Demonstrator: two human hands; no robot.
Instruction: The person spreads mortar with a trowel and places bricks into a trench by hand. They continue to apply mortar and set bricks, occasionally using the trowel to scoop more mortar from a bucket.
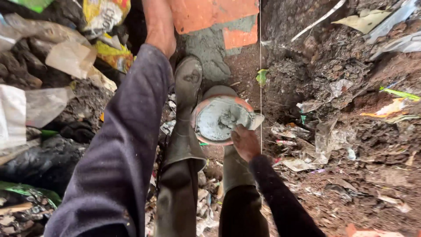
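An orange pan holding wet grey mortar sits on the ground between my rubber boots. My right hand is at the pan's near right rim, closed on a trowel whose blade lies in the mortar. My left hand reaches far up in a dark sleeve, beside orange bricks set in grey mortar. Its fingers run out of the top of the view, so what they touch is hidden.
A taut white string runs straight up the view just right of the pan. Plastic bags and wrappers pile up on the left. Loose brown soil mixed with litter covers the right side.
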